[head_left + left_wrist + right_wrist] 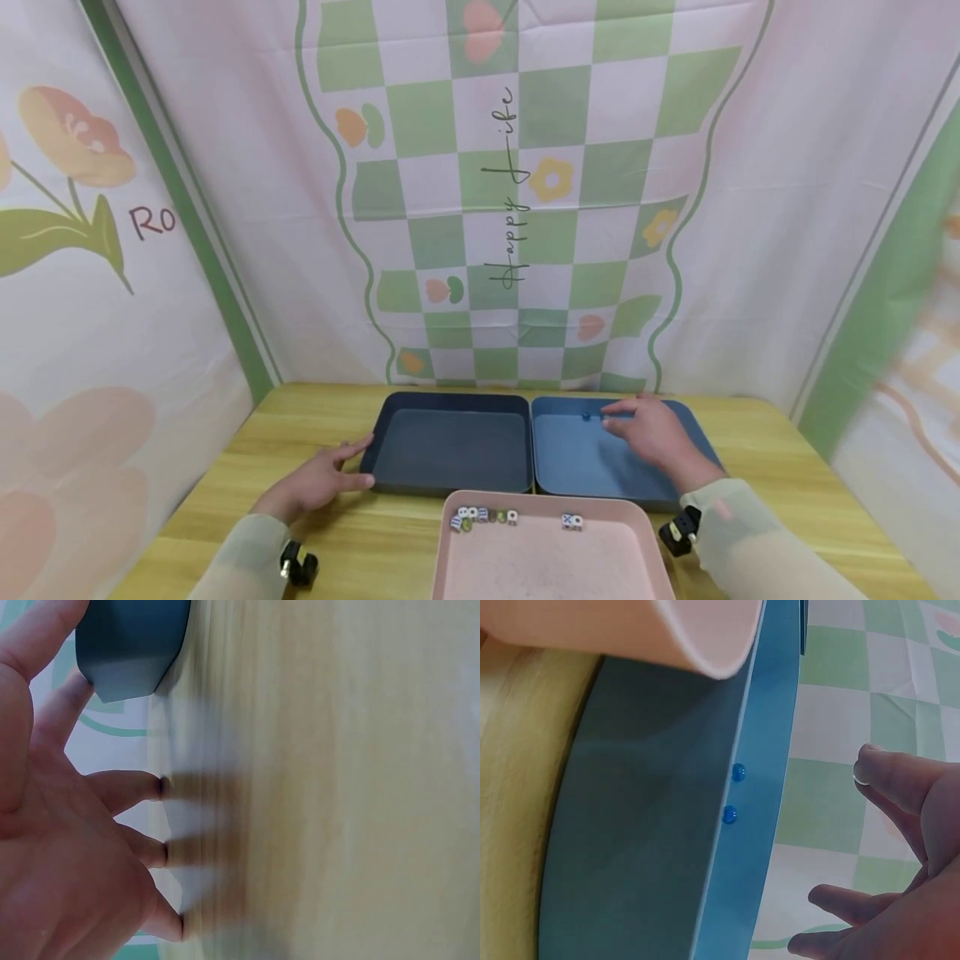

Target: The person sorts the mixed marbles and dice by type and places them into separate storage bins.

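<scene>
My left hand (322,479) rests by the left end of the dark tray (450,450), thumb and index finger spread against its wall. In the left wrist view the other fingertips (154,787) point down at the wooden table. My right hand (652,433) hovers over the blue tray (577,467), its fingers loosely extended. Two small blue beads (738,772) lie in that tray along its far side, left of the fingertips. In front, a pink tray (555,502) holds several white dice (482,515) and green marbles (467,525) at its back left, plus two dice (572,522) further right.
The dark and blue trays stand side by side at the back of the wooden table (217,500), with the pink tray close in front of them. A patterned curtain (487,233) hangs behind, and printed cloth (90,333) closes the left side.
</scene>
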`<state>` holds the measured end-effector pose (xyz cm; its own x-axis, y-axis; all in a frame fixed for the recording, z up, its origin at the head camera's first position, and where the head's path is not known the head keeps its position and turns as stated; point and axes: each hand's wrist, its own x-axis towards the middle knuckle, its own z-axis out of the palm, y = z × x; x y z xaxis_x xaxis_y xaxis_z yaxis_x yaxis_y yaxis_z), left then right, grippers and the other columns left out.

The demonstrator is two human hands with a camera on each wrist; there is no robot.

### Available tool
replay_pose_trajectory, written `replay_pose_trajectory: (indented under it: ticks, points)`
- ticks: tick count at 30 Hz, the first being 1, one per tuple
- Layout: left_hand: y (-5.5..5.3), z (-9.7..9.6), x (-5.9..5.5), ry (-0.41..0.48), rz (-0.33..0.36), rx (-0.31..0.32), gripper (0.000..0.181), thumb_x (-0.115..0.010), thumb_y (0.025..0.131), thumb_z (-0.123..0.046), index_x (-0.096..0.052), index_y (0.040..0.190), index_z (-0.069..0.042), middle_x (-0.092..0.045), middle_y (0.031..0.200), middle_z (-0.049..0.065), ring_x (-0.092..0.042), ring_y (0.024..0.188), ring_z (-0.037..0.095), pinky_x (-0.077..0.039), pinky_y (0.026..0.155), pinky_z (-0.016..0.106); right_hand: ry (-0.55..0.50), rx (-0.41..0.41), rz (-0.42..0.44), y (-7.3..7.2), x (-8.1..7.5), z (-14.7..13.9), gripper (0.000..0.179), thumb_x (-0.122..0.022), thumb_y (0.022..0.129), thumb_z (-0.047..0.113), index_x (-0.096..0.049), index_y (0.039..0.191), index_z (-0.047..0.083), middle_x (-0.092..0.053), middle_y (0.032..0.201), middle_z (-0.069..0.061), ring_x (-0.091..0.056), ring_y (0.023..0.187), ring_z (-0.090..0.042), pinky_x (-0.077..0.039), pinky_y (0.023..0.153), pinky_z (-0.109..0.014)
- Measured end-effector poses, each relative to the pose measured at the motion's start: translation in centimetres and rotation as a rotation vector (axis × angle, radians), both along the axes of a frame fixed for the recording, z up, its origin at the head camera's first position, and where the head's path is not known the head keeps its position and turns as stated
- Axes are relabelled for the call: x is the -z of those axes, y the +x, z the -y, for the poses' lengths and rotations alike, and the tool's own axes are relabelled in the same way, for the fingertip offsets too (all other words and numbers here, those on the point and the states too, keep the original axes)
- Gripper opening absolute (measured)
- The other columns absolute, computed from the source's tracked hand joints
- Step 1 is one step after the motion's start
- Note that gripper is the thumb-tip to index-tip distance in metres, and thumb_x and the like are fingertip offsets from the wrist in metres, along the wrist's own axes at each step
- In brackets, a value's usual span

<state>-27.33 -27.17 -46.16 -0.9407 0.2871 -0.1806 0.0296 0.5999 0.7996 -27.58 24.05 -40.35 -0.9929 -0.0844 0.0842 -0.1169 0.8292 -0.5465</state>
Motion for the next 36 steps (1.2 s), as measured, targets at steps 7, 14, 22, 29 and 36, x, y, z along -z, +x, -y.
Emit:
replay_pose_trajectory:
  ticks: [7,14,22,29,36]
  points:
    - [0.2,-0.2,-0.2,-0.003,-0.003,-0.003,0.08,-0.077,0.087,-0.039,-0.038,0.155,-0.021,-0.017,0.159,0.027,-0.009,0.145,0.048,-0.009,0.111,0.065,0.021,-0.01,-0.023,-0.3,0.1,0.0,0.031,-0.067,0.096,0.023,-0.073,0.119,0.003,-0.051,0.134,-0.034,-0.04,0.125,-0.056,-0.039,0.094,-0.065]
    - [0.3,-0.2,-0.3,-0.008,0.004,-0.013,0.08,-0.077,0.087,-0.039,-0.038,0.155,-0.022,-0.015,0.159,0.028,-0.009,0.145,0.049,-0.009,0.111,0.065,0.019,-0.008,-0.007,-0.5,0.1,0.1,0.03,-0.068,0.096,0.023,-0.073,0.119,0.005,-0.052,0.134,-0.032,-0.041,0.125,-0.055,-0.039,0.094,-0.065]
    - [0.3,-0.1,-0.3,-0.02,-0.006,-0.012,0.08,-0.077,0.087,-0.041,-0.038,0.155,-0.022,-0.019,0.158,0.028,-0.009,0.144,0.049,-0.007,0.111,0.066,0.026,-0.007,-0.016,-0.7,0.2,0.1,0.029,-0.068,0.095,0.022,-0.074,0.118,0.005,-0.055,0.132,-0.031,-0.041,0.125,-0.055,-0.038,0.095,-0.065]
    - [0.3,-0.1,-0.3,-0.024,-0.008,-0.012,0.08,-0.076,0.087,-0.04,-0.038,0.155,-0.021,-0.019,0.158,0.028,-0.008,0.144,0.049,-0.007,0.111,0.066,0.036,-0.01,-0.017,-0.8,0.3,0.1,0.029,-0.067,0.095,0.022,-0.074,0.117,0.004,-0.056,0.131,-0.031,-0.04,0.125,-0.056,-0.037,0.096,-0.066]
    - [0.3,-0.2,-0.3,-0.023,-0.009,-0.015,0.08,-0.077,0.087,-0.04,-0.038,0.155,-0.021,-0.017,0.158,0.029,-0.007,0.145,0.048,-0.006,0.112,0.064,0.045,0.002,0.004,-1.1,0.9,0.1,0.029,-0.067,0.096,0.022,-0.073,0.118,0.005,-0.06,0.128,-0.026,-0.047,0.122,-0.052,-0.04,0.094,-0.064]
